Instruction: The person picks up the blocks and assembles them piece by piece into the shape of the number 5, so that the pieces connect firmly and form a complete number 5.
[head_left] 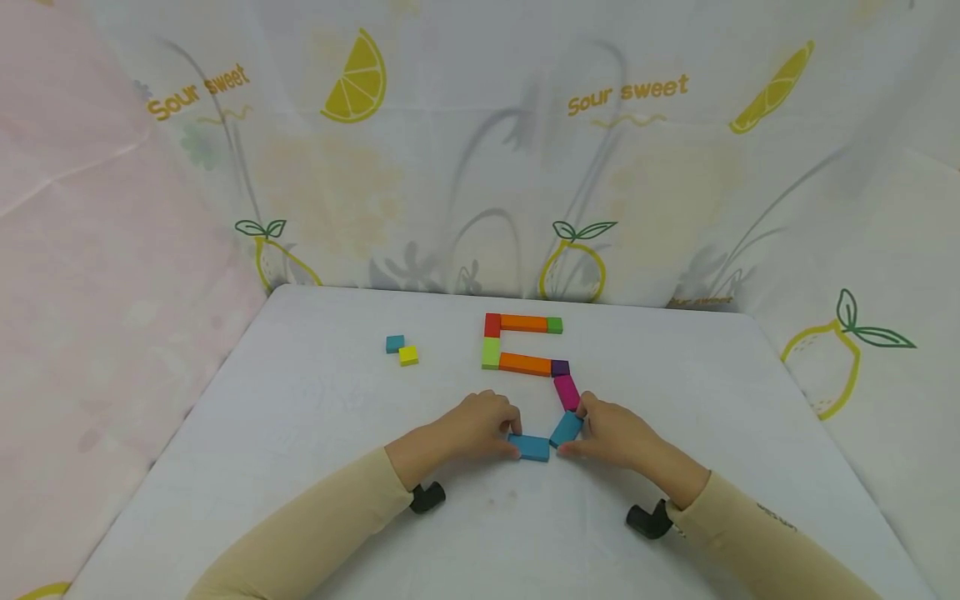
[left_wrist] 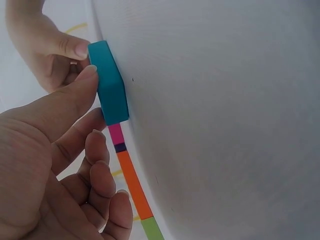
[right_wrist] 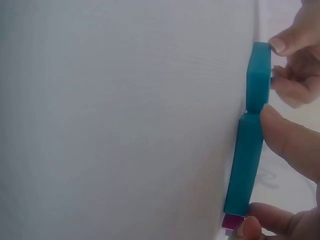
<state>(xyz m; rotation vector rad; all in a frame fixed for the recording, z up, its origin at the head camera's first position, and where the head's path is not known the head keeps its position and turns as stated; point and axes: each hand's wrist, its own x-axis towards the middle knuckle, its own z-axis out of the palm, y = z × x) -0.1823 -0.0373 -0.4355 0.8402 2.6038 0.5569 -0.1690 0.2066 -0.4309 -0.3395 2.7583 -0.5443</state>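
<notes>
My left hand [head_left: 480, 427] pinches the left end of a blue block [head_left: 531, 447] lying flat on the white table. Thumb and forefinger of my right hand [head_left: 613, 429] hold a second blue block [head_left: 567, 428], which slants up to the right. In the right wrist view the two blue blocks meet end to end. A magenta block [head_left: 567, 392] continues the line above the slanted one, reaching a small purple block [head_left: 560, 367]. From there an orange block [head_left: 525, 364] runs left to a light green block [head_left: 491, 353].
Above the light green block stands a red block [head_left: 492, 325], then another orange block [head_left: 523, 323] and a small green block [head_left: 554, 325]. Off to the left lie a small blue block [head_left: 394, 343] and a yellow block [head_left: 408, 356]. A lemon-print cloth [head_left: 420, 167] hangs behind the table.
</notes>
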